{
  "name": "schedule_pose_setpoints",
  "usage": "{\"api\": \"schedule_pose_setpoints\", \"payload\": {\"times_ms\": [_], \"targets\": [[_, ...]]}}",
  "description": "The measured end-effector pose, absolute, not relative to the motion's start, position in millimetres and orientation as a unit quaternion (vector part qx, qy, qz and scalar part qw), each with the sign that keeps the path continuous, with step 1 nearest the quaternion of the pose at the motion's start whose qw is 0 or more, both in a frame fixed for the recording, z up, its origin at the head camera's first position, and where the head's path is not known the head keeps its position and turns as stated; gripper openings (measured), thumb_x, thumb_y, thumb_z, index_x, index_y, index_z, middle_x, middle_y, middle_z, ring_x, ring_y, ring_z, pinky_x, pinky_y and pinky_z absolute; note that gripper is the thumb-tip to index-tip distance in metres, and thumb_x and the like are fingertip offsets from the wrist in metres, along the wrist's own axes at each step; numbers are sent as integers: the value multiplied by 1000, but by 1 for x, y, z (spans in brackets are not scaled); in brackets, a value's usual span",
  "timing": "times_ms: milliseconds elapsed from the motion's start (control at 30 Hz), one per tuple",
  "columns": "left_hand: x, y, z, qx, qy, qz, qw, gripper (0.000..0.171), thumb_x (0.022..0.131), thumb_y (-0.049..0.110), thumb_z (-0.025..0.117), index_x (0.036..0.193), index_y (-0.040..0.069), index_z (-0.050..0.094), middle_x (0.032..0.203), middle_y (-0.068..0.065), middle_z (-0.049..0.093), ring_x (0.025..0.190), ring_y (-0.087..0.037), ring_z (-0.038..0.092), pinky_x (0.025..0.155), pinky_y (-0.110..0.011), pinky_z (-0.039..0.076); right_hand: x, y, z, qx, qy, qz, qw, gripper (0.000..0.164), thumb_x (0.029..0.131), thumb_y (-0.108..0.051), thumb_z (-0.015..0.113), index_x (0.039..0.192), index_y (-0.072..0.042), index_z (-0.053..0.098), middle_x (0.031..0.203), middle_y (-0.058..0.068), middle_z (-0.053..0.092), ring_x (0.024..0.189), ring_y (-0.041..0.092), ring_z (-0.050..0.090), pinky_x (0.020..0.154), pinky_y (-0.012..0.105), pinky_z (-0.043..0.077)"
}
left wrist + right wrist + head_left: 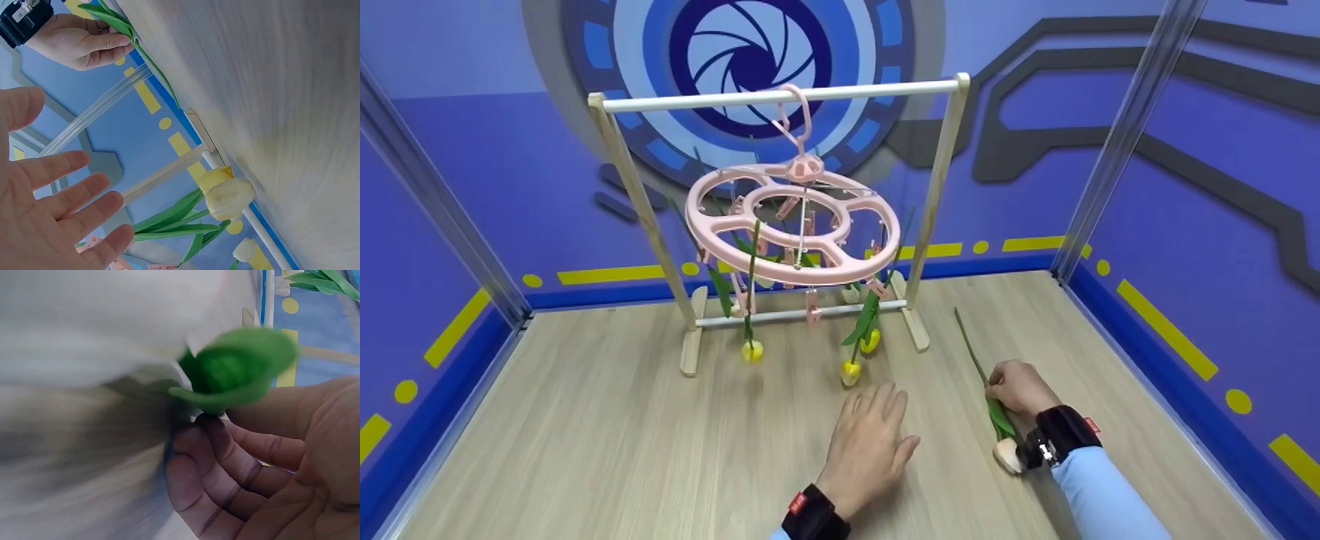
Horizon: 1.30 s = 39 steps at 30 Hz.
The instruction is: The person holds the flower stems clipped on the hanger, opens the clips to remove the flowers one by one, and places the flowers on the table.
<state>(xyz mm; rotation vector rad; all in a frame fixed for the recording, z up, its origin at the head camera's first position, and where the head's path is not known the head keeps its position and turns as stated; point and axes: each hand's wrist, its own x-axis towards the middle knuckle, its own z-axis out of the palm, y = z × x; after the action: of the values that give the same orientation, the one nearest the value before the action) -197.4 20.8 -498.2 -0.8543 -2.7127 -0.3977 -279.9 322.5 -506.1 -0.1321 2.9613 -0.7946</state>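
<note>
My right hand (pixel 1020 386) pinches the stem of an artificial white tulip (pixel 1007 456) at the right of the table. The bloom lies toward me, under the wrist, and the bare stem points to the back. In the right wrist view, a green leaf (pixel 230 371) covers part of the grip. My left hand (pixel 866 442) holds nothing, its fingers spread above the table, near hanging yellow tulips (pixel 850 373). These hang bloom-down from a pink round clip hanger (pixel 705 232). White blooms, such as a small tulip (pixel 244 250), show behind them in the left wrist view.
The hanger hooks over the white top bar (pixel 697 101) of a wooden stand (pixel 941 187) at the table's back. Several pink clips (pixel 813 307) dangle from its ring. Blue-purple printed walls (pixel 1222 262) enclose the wooden table (pixel 607 435) at the back and sides.
</note>
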Motion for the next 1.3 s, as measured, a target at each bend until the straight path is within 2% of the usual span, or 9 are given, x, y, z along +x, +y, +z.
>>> {"api": "schedule_pose_setpoints", "payload": {"times_ms": [233,467,667,833,1000,1167,1300], "targets": [[-197,21,-500,-301,-928,-133,176,55,102,48,59,141,9,60,145,-11,57,136,-26,51,112,-50,41,-280,321,-500,-46,966,-247,63,18,88,-7,74,98,7,70,94,20,69,82,29,63,69,39,53],[-197,20,-499,-293,-933,-133,158,56,103,49,58,143,9,58,148,-11,55,138,-26,50,114,-51,40,-277,318,-488,-53,964,-248,78,23,89,-8,72,104,9,68,97,22,69,83,29,64,71,42,55],[-197,19,-496,-291,-934,-134,157,56,103,48,58,144,10,57,147,-11,55,138,-26,50,114,-51,40,-270,313,-473,-68,953,-282,86,28,93,-5,68,113,14,65,94,20,67,78,25,66,68,41,57],[-197,17,-494,-287,-935,-138,158,56,104,48,58,144,9,57,147,-10,55,138,-26,50,113,-50,40,-263,305,-459,-95,954,-276,73,30,94,-8,68,116,12,65,101,23,68,86,31,67,73,45,57],[-197,15,-492,-288,-929,-136,191,54,103,47,59,142,9,59,144,-10,57,136,-26,52,111,-49,43,-257,295,-445,-139,954,-262,50,27,95,-8,69,116,9,67,106,24,69,97,39,67,81,51,56],[-196,12,-488,-286,-920,-154,219,52,101,44,65,138,7,60,142,-12,58,132,-28,55,109,-49,45,-253,283,-434,-156,954,-253,39,25,95,-9,70,115,7,70,102,18,71,94,34,67,79,48,57],[-195,9,-483,-283,-918,-179,213,52,101,42,65,138,6,61,143,-14,57,132,-29,55,108,-50,45,-249,275,-426,-162,955,-247,30,24,94,-10,71,114,5,72,101,14,72,92,30,68,77,46,58]]}}
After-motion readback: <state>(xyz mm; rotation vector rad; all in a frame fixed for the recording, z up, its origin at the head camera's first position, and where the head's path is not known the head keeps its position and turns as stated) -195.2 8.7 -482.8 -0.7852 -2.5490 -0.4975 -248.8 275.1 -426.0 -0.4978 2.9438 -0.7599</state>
